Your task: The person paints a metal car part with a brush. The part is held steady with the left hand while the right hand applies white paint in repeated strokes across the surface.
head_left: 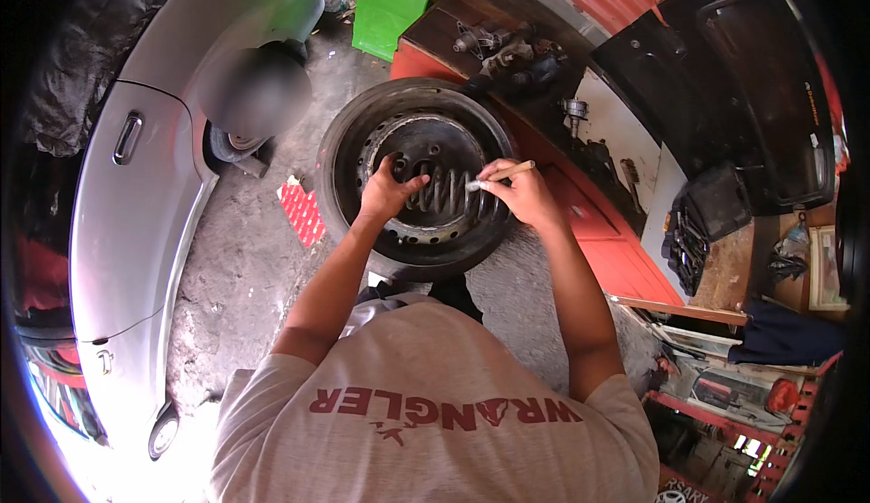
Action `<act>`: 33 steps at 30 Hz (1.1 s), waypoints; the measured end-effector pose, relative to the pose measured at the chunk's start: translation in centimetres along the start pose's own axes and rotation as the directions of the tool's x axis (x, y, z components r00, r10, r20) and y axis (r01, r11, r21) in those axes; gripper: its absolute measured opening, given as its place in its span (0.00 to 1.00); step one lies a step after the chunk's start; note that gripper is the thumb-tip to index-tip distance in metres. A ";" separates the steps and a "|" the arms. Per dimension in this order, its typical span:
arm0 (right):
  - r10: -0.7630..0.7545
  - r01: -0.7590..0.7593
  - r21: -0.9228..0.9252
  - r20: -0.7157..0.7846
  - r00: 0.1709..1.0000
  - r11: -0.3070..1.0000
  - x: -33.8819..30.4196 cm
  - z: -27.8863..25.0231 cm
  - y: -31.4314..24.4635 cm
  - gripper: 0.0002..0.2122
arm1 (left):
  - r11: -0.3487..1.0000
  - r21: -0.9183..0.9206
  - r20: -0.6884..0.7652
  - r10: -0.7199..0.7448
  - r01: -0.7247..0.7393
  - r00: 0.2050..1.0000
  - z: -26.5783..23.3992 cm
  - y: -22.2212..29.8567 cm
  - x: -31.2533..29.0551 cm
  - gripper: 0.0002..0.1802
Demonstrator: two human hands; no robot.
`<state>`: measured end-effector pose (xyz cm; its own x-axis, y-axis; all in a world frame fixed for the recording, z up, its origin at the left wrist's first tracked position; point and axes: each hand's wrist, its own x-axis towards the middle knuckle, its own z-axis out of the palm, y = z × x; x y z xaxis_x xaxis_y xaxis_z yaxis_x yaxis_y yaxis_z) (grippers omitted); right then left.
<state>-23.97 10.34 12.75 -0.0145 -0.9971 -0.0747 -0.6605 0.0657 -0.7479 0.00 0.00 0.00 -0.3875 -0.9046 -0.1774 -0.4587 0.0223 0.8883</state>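
A dark coil spring lies sideways over the steel rim of a tyre that rests flat in front of me. My left hand grips the spring's left end, its thumb against the coils and its fingers curled toward the rim. Pinched in my right hand is a small brush with a light wooden handle. The brush's pale tip meets the right-hand coils, though the fingers partly cover it.
A silver car stands at the left, beside a red patterned cardboard piece on the floor. On the right, a red workbench bears greasy metal parts, a wire brush and a black tool case. A green box stands beyond the tyre.
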 end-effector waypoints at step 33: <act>-0.028 0.014 -0.244 -0.054 0.998 0.970 1.3 1.3 -3.0 0.07 | 1.000 0.005 -0.035 -0.021 0.021 0.999 -0.3 0.4 -0.5 0.55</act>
<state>-21.01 8.94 14.01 -0.0366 -0.9992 -0.0186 -0.8240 0.0407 -0.5651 0.21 0.37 0.57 -0.3499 -0.9191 -0.1813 -0.4708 0.0053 0.8822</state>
